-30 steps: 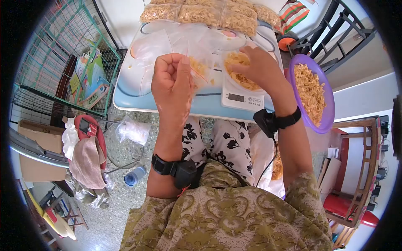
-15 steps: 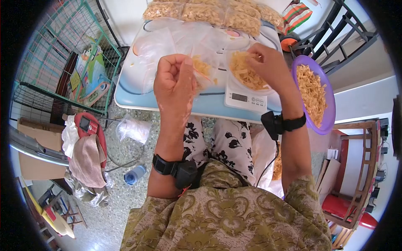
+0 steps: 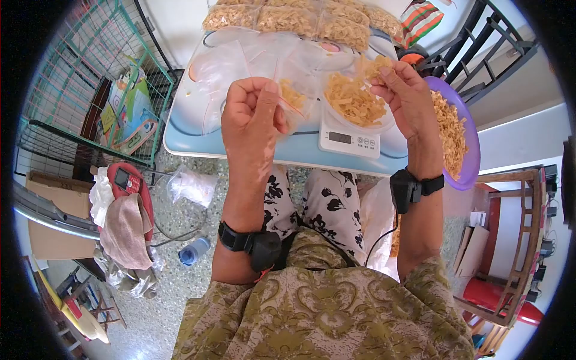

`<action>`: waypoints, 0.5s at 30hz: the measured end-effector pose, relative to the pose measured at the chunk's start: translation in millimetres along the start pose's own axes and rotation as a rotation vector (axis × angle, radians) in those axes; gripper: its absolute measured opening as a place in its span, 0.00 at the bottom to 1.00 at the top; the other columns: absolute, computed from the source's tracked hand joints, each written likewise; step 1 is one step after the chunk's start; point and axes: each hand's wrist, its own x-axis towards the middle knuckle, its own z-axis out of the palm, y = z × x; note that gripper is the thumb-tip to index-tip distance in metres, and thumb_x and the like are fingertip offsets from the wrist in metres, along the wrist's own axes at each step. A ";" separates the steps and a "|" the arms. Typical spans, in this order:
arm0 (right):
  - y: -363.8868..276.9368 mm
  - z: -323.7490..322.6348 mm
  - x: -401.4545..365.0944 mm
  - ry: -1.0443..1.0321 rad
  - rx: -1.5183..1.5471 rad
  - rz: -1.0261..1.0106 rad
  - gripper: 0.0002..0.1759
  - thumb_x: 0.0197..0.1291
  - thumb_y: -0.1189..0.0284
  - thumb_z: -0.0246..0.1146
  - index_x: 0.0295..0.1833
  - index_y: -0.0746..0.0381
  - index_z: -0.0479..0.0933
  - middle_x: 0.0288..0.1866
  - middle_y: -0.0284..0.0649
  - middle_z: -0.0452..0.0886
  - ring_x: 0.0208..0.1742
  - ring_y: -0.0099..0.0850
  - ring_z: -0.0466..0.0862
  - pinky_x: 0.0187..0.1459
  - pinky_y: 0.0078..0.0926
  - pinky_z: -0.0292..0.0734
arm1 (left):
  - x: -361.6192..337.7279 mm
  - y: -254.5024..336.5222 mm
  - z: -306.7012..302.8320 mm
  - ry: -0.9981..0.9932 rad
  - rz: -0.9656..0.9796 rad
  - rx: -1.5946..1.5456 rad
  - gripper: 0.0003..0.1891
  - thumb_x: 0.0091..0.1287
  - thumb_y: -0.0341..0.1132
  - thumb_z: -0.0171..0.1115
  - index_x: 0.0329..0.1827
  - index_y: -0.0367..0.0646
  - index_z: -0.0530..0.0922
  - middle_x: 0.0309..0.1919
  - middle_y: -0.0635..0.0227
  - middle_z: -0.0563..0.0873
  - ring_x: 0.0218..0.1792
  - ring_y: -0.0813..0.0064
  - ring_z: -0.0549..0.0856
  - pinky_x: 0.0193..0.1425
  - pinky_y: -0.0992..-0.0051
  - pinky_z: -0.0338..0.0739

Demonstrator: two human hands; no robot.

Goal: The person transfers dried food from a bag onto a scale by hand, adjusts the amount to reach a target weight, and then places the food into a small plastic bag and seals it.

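Note:
My left hand [image 3: 253, 117] pinches the rim of a clear zip bag [image 3: 293, 96], which has some yellowish dried strips in its lower part. My right hand [image 3: 411, 99] is closed on a small bunch of dried strips [image 3: 375, 67], raised over the right side of a clear bowl [image 3: 385, 126]. More dried strips [image 3: 353, 105] fill that bowl, which stands on a white kitchen scale [image 3: 349, 145]. The scale's display is too small to read.
Packed bags of strips [image 3: 287, 21] line the table's far edge. Flat clear bags [image 3: 219, 66] lie on the left of the table [image 3: 180, 141]. A purple basin [image 3: 474, 144] of strips is at the right. A wire cage [image 3: 96, 90] stands left.
My right hand has come up out of the bowl and moved to the right with a bunch of strips. My left hand has stayed almost still with the zip bag.

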 end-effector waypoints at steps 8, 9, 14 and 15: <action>-0.9 -3.9 -5.7 -0.008 0.273 0.062 0.12 0.66 0.74 0.61 0.51 0.69 0.74 0.44 0.40 0.81 0.41 0.28 0.84 0.44 0.22 0.85 | -2.7 -7.9 4.7 -0.039 -0.094 -0.074 0.07 0.69 0.34 0.61 0.43 0.41 0.75 0.26 0.73 0.77 0.23 0.83 0.76 0.26 0.82 0.72; -2.1 -3.9 -6.7 -0.006 0.273 0.062 0.12 0.66 0.74 0.61 0.51 0.69 0.74 0.44 0.40 0.81 0.41 0.28 0.84 0.44 0.22 0.85 | -3.1 -8.4 5.9 -0.034 -0.103 -0.060 0.07 0.69 0.35 0.61 0.43 0.41 0.75 0.27 0.73 0.77 0.24 0.82 0.76 0.27 0.82 0.72; -20.3 14.2 -16.6 -0.094 0.328 0.028 0.11 0.66 0.75 0.61 0.51 0.68 0.75 0.44 0.41 0.82 0.41 0.28 0.85 0.45 0.22 0.85 | -2.2 -10.3 7.2 -0.023 -0.101 -0.076 0.08 0.70 0.35 0.61 0.44 0.41 0.75 0.26 0.72 0.77 0.25 0.82 0.77 0.27 0.81 0.73; -24.6 20.7 -18.3 -0.093 0.329 0.029 0.11 0.66 0.75 0.61 0.51 0.68 0.75 0.44 0.41 0.82 0.41 0.28 0.85 0.45 0.22 0.85 | -1.9 -11.0 6.5 -0.029 -0.095 -0.079 0.08 0.70 0.35 0.61 0.43 0.41 0.75 0.26 0.72 0.77 0.25 0.82 0.77 0.27 0.81 0.73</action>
